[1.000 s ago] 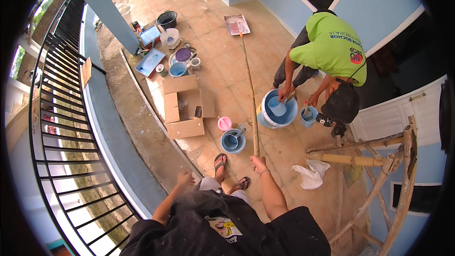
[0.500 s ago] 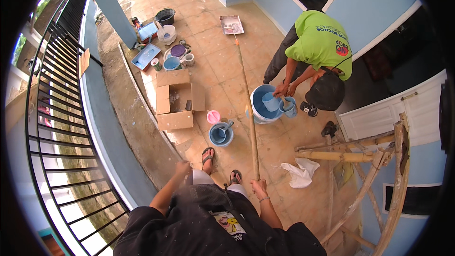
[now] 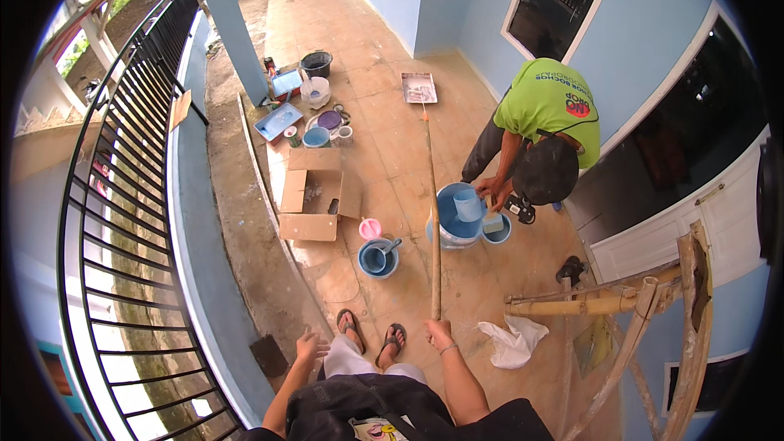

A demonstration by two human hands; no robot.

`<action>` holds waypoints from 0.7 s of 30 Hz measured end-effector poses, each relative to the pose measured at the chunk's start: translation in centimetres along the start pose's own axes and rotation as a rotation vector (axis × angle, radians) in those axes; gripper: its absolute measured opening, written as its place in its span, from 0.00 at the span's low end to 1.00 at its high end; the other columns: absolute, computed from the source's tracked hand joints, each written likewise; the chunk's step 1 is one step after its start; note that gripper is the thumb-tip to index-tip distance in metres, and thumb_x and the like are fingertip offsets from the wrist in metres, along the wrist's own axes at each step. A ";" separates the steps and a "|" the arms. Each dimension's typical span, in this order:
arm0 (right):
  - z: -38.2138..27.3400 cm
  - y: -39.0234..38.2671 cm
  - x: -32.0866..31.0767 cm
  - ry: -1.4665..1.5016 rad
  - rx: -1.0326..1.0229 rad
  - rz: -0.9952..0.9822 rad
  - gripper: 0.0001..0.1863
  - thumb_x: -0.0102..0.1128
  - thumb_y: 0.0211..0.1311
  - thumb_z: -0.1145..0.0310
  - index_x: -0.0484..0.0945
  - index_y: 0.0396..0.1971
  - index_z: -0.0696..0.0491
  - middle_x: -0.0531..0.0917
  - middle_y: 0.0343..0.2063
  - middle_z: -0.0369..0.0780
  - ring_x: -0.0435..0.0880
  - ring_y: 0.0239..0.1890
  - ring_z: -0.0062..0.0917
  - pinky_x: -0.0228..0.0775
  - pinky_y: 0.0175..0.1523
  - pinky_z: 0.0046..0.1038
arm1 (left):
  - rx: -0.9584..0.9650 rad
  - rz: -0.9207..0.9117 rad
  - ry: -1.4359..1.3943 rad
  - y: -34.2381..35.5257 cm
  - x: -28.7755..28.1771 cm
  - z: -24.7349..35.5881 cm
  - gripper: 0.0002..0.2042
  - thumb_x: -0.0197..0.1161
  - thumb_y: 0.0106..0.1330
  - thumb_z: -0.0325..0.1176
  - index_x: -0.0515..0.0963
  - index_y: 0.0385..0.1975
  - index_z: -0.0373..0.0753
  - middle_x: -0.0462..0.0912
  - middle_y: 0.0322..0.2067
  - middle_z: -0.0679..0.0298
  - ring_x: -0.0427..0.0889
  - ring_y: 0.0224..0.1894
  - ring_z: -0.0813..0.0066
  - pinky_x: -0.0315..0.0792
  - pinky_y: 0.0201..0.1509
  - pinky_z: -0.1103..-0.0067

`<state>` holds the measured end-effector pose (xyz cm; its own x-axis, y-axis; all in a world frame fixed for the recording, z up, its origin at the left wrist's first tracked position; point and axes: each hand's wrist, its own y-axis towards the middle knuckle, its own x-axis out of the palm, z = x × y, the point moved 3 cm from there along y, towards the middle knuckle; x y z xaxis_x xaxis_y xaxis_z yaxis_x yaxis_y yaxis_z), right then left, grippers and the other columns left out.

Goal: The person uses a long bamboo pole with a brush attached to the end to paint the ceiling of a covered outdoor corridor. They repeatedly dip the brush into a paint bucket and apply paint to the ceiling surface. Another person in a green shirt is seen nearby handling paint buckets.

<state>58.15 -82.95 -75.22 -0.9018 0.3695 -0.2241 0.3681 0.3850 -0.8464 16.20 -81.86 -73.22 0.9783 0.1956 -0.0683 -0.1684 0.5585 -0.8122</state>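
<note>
My right hand (image 3: pixel 438 333) grips the near end of a long bamboo pole (image 3: pixel 432 212) that runs away from me over the tiled floor to a white paint tray (image 3: pixel 419 87). My left hand (image 3: pixel 309 347) hangs with fingers spread, holding nothing, just above the low concrete ledge (image 3: pixel 237 220). My sandalled feet (image 3: pixel 371 335) stand between the two hands. Beyond the pole a person in a lime-green shirt (image 3: pixel 545 106) bends over a large blue paint bucket (image 3: pixel 454 220), both hands at a smaller pale tub inside it.
A small blue bowl with a spoon (image 3: pixel 378 259) and a pink cup (image 3: pixel 370 229) sit beside an opened cardboard box (image 3: pixel 314 193). More tubs and trays (image 3: pixel 310 106) cluster farther off. A bamboo scaffold (image 3: pixel 621 310) stands at right, a white rag (image 3: pixel 512 341) by it. A black railing (image 3: pixel 122 196) runs at left.
The view has tilted up and nearer the floor. My right hand keeps hold of the pole; my left hand has come off the ledge and opened. The other person still works at the bucket.
</note>
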 end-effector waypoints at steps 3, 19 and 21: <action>-3.1 0.4 0.9 0.113 -0.074 0.037 0.08 0.64 0.57 0.73 0.75 0.23 0.57 0.71 0.13 0.35 0.69 0.10 0.25 0.59 0.13 0.32 | -0.030 0.050 -0.013 -2.2 -0.8 0.1 0.15 0.51 0.76 0.34 0.68 0.55 0.30 0.84 0.38 0.46 0.87 0.34 0.54 0.83 0.35 0.66; -8.3 -14.4 0.9 -0.139 -0.365 -0.040 0.08 0.64 0.59 0.71 0.76 0.25 0.57 0.73 0.15 0.35 0.70 0.14 0.24 0.61 0.17 0.31 | 0.538 -0.217 -0.018 -8.9 1.8 19.2 0.16 0.52 0.76 0.35 0.68 0.56 0.31 0.84 0.41 0.47 0.87 0.37 0.55 0.82 0.37 0.66; -8.7 -15.7 1.3 -0.159 -0.400 -0.039 0.08 0.64 0.59 0.71 0.76 0.26 0.57 0.73 0.15 0.35 0.70 0.14 0.24 0.62 0.18 0.31 | 0.559 -0.231 -0.027 -9.5 1.4 19.3 0.16 0.52 0.76 0.35 0.68 0.57 0.32 0.83 0.41 0.48 0.86 0.37 0.55 0.82 0.38 0.66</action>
<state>53.19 -81.19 -58.03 -0.9287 0.2258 -0.2940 0.3640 0.7053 -0.6083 16.81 -71.29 -54.43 0.9949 0.0353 0.0942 0.0028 0.9265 -0.3764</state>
